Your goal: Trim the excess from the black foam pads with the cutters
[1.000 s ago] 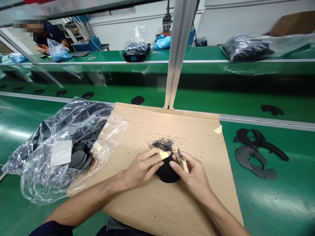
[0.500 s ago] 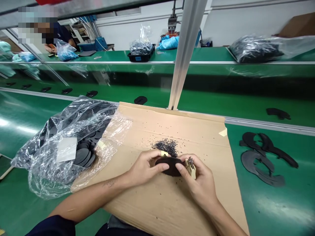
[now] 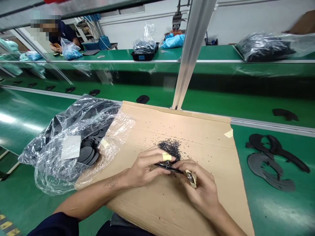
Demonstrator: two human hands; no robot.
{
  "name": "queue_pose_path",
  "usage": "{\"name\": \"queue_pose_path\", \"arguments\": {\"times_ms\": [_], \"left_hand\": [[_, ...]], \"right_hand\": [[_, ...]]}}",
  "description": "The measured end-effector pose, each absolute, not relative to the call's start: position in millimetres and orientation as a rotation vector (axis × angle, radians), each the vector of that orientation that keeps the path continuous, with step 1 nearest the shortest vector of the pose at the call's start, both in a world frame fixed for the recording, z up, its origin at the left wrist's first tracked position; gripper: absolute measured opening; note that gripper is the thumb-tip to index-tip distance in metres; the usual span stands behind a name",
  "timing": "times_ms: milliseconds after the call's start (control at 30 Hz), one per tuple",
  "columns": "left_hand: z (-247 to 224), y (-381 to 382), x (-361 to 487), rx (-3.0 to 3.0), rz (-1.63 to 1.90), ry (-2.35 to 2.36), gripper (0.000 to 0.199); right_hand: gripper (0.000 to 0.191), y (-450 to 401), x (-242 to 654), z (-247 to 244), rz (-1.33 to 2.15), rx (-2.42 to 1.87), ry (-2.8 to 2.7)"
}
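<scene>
A flat black disc-shaped part [image 3: 169, 167], tilted nearly edge-on with a small raised stub on it, is held over the cardboard. My left hand [image 3: 147, 167] pinches its left side; yellow tape wraps one finger. My right hand [image 3: 201, 183] grips the right end with thumb and fingers. Tucked in that same hand is a small metal tool with cream-coloured covering [image 3: 190, 178]; its working end is hidden. Just beyond the hands lies a pile of tiny black scraps [image 3: 171, 147] on the cardboard sheet [image 3: 197, 131].
Left of the cardboard, an open clear plastic bag [image 3: 56, 141] holds many black discs. Curved black parts [image 3: 267, 167] lie on the green bench at right. Discs [image 3: 142, 99] sit beyond the metal rail, near an upright post [image 3: 189, 55]. Another person [image 3: 65, 34] works far left.
The disc has turned from showing its broad face to nearly edge-on, with the stub now visible. Both hands remain on it. The whole view has shifted slightly.
</scene>
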State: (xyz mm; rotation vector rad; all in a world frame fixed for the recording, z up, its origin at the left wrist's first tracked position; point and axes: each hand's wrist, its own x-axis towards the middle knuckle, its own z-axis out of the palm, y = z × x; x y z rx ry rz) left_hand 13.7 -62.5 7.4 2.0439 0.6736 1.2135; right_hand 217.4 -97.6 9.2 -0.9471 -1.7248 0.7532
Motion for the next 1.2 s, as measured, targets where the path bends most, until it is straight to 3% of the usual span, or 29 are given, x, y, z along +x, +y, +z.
{"name": "queue_pose_path", "arguments": {"times_ms": [533, 633, 800, 1200], "left_hand": [[14, -63, 12, 2.071, 1.217, 0.677, 0.024], [12, -63, 12, 1.958, 1.128, 0.663, 0.028], [11, -63, 9, 1.828, 1.130, 0.810, 0.019], [9, -58, 6, 2.093, 1.134, 0.646, 0.017]], "right_hand": [[0.021, -95, 217, 8, 0.726, -0.891, -1.764], [0.017, -96, 218, 9, 0.768, -0.918, -1.733], [0.009, -92, 223, 12, 0.771, -1.022, -1.708], [0.023, -86, 234, 2, 0.150, -1.044, -2.176]]}}
